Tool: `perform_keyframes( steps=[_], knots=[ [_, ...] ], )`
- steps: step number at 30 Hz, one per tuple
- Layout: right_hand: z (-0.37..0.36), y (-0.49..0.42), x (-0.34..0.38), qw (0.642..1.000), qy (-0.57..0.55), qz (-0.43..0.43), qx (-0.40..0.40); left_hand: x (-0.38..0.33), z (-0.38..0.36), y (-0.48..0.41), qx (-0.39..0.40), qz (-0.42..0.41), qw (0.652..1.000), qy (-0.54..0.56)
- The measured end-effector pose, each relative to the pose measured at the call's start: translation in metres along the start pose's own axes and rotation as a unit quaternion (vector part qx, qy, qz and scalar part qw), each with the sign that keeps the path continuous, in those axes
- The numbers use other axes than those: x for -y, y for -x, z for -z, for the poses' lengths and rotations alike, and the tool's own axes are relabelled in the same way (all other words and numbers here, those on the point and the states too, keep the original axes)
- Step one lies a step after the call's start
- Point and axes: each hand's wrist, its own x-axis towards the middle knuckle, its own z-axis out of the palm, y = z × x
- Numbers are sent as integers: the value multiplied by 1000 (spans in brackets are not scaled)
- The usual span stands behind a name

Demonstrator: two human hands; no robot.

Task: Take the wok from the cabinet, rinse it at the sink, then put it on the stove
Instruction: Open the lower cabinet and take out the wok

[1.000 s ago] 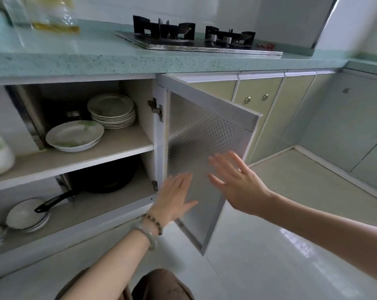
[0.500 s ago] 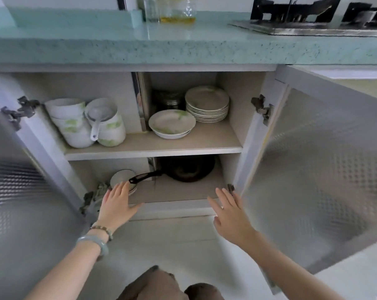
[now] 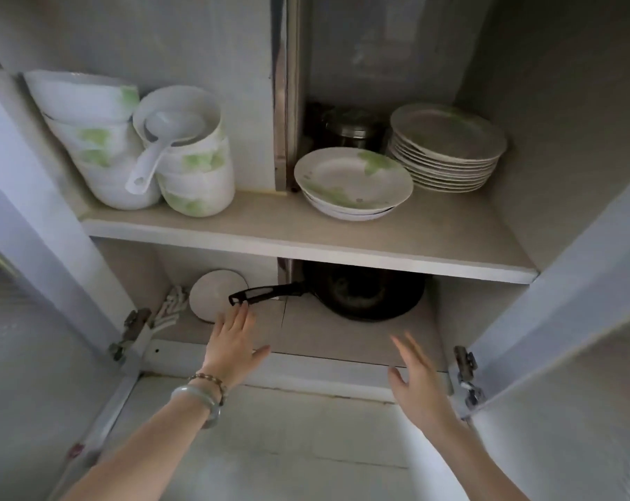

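Note:
A black wok (image 3: 367,294) sits on the lower shelf of the open cabinet, partly under the upper shelf (image 3: 306,244). Its black handle (image 3: 266,293) points left. My left hand (image 3: 232,341) reaches into the lower shelf with straight fingers, fingertips just below the handle's end and holding nothing. My right hand (image 3: 414,377) hovers open at the shelf's front edge, right of the wok, slightly blurred.
The upper shelf holds stacked bowls (image 3: 89,139) with a white spoon (image 3: 158,153), a shallow dish (image 3: 353,182), a plate stack (image 3: 447,146) and a dark jar (image 3: 353,128). A small white plate (image 3: 212,294) lies left of the handle. Both doors (image 3: 577,320) stand open.
The view has moved closer and lower into the cabinet. My left hand has gone forward to the handle's end; my right hand stays near the shelf's front edge.

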Motion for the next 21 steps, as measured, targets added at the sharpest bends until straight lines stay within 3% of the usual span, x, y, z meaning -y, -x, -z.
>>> perform_keyframes(
  steps=[4, 8, 15, 21],
  knots=[
    [-26, -24, -30, 999, 26, 20, 22, -10, -35, -39, -79, -81, 990, -83],
    [-40, -38, -57, 998, 44, 18, 36, -17, -46, -83, -116, -76, 979, -148],
    [-46, -48, -76, 990, 112, 29, 74, 2, -56, -125, -108, -46, 987, -109],
    [-41, -63, -79, 990, 123, 22, 66, 5, -57, -119, -203, -95, 967, -125]
  ],
)
